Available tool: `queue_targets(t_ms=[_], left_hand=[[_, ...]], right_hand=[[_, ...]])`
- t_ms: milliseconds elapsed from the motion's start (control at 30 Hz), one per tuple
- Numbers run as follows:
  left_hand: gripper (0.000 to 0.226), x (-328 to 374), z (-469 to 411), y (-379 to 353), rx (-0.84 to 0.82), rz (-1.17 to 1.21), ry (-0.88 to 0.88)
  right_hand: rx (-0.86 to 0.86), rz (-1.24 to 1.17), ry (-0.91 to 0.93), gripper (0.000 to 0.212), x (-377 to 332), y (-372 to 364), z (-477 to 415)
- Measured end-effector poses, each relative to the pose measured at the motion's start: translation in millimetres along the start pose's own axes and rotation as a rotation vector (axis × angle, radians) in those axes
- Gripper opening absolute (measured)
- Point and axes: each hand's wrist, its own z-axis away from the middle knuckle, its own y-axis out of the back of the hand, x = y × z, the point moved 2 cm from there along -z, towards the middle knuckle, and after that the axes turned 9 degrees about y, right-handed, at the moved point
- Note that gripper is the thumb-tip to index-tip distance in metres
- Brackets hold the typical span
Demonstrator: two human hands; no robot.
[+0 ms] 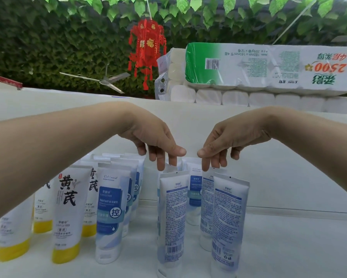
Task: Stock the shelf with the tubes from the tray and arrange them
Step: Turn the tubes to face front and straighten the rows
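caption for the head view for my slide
Left hand and right hand reach down to the tops of blue-and-white tubes standing on a white shelf, yellow-capped tubes alongside.

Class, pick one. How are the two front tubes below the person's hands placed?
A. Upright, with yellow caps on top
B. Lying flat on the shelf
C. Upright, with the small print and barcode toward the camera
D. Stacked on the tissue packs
C: the left front tube and the right front tube both stand upright, cap down, with fine print and a barcode facing the camera.
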Motion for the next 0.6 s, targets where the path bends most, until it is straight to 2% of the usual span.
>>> queue_targets(t_ms=[233,367,467,533,600], left_hand=[[0.055,4.7,4.0,-5.7,0.044,0.01,-0.013],[0.043,4.7,3.1,-10.2,0.08,0.019,-0.064],[0.036,5.5,0.6,-11.4,0.18,0.053,-0.088],[0.037,5.4,-1.6,-10.3,0.265,0.065,-0.04],[0.038,4.5,-2.8,-11.0,0.28,0.034,0.054]], right_hand=[[0.056,-0.075,-0.038,0.044,-1.3,-3.1,-3.4],[0.079,-0.1,-0.024,0.03,-2.3,-4.8,-7.3],[0.085,-0.007,0.014,0.019,-1.3,-7.1,-6.5],[0.105,0.077,0.027,0.02,0.8,-9.4,-7.1],[0.128,0.113,0.036,0.018,4.0,-11.2,-9.3]])
